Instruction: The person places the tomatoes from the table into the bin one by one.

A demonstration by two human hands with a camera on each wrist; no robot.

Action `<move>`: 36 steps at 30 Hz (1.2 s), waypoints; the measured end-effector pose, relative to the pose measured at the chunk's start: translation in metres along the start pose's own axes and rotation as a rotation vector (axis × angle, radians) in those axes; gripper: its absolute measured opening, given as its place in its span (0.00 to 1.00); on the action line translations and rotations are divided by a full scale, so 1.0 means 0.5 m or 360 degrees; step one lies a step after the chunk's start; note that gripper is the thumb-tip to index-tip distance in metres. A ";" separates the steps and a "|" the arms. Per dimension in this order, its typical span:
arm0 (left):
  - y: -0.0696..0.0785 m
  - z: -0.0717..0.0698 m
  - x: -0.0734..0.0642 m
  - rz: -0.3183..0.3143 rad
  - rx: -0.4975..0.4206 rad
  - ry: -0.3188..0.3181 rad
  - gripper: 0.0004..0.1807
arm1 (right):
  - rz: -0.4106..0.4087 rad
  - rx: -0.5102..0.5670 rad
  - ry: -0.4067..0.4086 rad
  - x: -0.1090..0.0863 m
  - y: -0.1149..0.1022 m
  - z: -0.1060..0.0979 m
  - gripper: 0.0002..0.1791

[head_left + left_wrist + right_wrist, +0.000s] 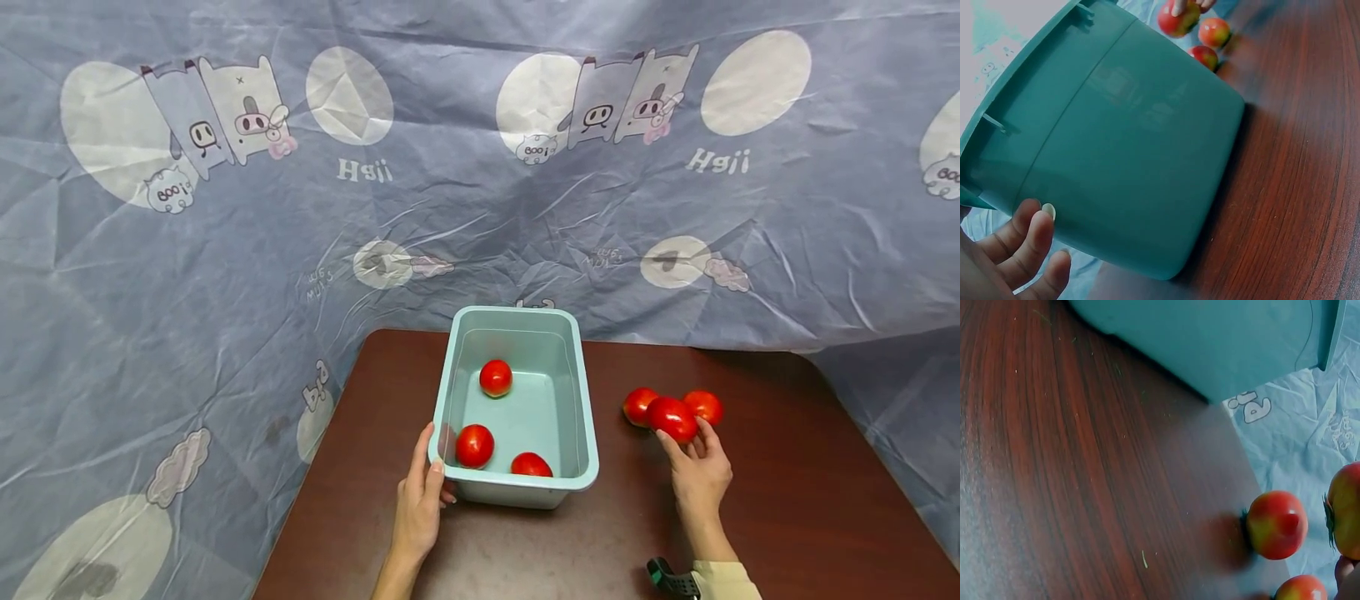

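Note:
A pale green plastic bin [517, 492] stands on the table with three tomatoes inside: one [496, 378] toward the back, one [475, 446] at the front left, one [532, 465] partly behind the front rim. At the bin's front left corner my left hand [420, 508] grips the rim, its fingertips [1038, 231] against the outer wall. To the right of the bin, my right hand [701, 479] pinches a red tomato [671, 419] between thumb and fingers, held up off the table. Just behind it, two more tomatoes lie on the table, one left [639, 407], one right [705, 406].
The dark brown wooden table [622, 517] has its far edge against a grey-blue printed cloth [450, 208], which hangs behind and along the left side. A dark watch [671, 579] is at my right wrist, beside a pale sleeve [726, 582].

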State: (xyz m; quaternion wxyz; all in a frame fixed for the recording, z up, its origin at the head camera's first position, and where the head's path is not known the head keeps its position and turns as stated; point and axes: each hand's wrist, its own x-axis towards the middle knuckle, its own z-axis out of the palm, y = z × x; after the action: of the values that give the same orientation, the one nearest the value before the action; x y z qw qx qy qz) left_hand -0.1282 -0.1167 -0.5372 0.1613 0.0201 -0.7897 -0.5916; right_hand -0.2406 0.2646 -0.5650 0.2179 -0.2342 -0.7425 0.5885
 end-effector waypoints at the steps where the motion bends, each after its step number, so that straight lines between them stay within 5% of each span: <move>1: 0.001 0.000 0.000 0.0001 0.0001 0.0002 0.26 | -0.0003 0.0006 -0.0009 -0.001 -0.003 0.002 0.39; 12: 0.065 -0.013 -0.021 0.0001 -0.0018 0.0037 0.26 | -0.0049 0.0018 -0.0121 -0.036 -0.032 0.014 0.38; 23: 0.000 0.001 -0.013 -0.0004 -0.0006 0.0004 0.26 | -0.0109 0.0097 -0.0194 -0.066 -0.071 0.016 0.37; 36: 0.004 -0.001 -0.006 -0.0004 -0.0030 0.0005 0.26 | -0.0249 0.0180 -0.0332 -0.110 -0.151 0.026 0.35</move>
State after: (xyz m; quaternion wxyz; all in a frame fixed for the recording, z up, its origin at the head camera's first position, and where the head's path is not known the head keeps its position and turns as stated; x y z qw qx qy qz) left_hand -0.1250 -0.1159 -0.5357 0.1620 0.0206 -0.7838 -0.5992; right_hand -0.2117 0.2065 -0.4967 0.1974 -0.1005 -0.7428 0.6318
